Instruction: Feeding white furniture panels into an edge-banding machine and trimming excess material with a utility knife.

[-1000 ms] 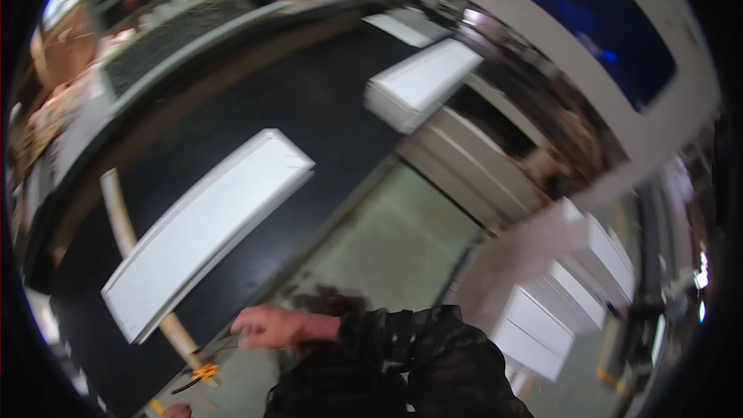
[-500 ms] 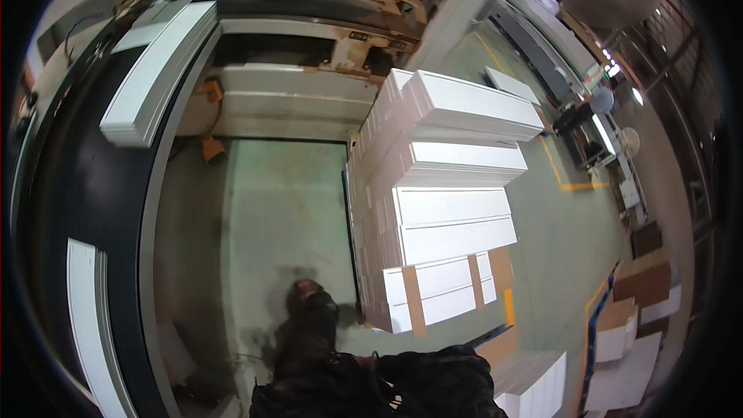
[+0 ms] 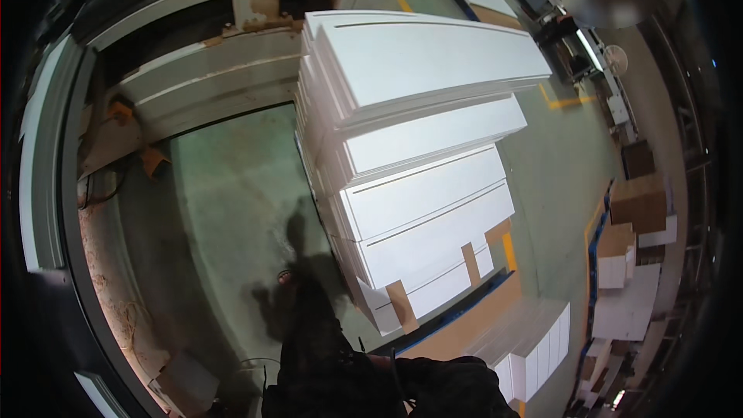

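Observation:
Neither of my hands shows; my dark clothing (image 3: 333, 371) fills the bottom of the view, with one leg and the tip of a foot (image 3: 285, 275) on the floor. Closest in front and to the right stands a tall stack of long white panels (image 3: 441, 62), in several bundles that stick out unevenly. Brown tape strips (image 3: 401, 303) run over the lower bundles. On the far left, more long white panels (image 3: 35, 162) lie on a machine bed with a dark edge (image 3: 85, 317).
Beyond the machine frame (image 3: 209, 70), orange brackets (image 3: 153, 161) stick out near the floor. At the lower right are another pile of white panels (image 3: 546, 344) and brown cardboard (image 3: 472, 317). Boxes (image 3: 638, 205) and a fan (image 3: 615, 60) stand farther right. Yellow lines mark the green floor.
My view has turned to the right and come nearer the stack, which now looks larger. The machine bed with its panels has slid to the left rim, and my foot has shifted.

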Available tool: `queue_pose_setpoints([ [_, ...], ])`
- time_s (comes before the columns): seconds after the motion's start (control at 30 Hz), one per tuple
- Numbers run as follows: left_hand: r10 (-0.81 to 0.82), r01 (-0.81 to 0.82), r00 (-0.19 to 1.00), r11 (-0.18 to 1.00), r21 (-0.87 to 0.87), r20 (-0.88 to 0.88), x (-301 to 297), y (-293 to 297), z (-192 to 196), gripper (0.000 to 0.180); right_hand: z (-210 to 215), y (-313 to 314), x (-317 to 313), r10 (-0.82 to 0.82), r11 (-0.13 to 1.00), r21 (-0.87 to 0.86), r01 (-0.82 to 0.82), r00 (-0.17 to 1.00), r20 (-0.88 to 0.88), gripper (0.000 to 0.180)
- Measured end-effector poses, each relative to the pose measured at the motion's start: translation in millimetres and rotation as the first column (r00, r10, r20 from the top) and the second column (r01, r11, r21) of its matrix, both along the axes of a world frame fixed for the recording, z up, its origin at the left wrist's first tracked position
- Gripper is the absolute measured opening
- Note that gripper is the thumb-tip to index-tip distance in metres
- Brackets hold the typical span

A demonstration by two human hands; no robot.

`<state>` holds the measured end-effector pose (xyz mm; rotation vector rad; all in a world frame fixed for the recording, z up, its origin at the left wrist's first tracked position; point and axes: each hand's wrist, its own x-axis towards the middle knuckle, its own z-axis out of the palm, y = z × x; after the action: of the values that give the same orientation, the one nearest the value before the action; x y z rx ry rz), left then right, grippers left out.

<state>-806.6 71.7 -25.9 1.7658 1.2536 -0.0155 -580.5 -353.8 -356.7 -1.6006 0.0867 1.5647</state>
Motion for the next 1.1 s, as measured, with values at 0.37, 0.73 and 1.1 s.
queue_pose_setpoints([
  [0.37, -0.369, 0.347, 0.928, 0.908, 0.234, 0.055, 194.5, 12.3, -3.8, 0.016, -3.5, -33.7, 18.1, -0.14, 0.987, 0.073, 0.143, 0.989, -0.04, 0.053],
  [0.73, -0.323, 0.308, 0.943, 0.94, 0.148, 0.083, 222.8, 24.5, -5.5, 0.016, 51.8, 54.9, 167.7, 0.283, 0.953, -0.098, -0.286, 0.958, -0.04, 0.041],
  [1.1, -0.472, 0.453, 0.871, 0.878, 0.154, 0.132, 244.5, 38.3, -22.7, 0.014, 58.8, 136.1, 371.0, 0.385, 0.898, -0.401, 0.182, 0.118, 0.915, 0.098],
])
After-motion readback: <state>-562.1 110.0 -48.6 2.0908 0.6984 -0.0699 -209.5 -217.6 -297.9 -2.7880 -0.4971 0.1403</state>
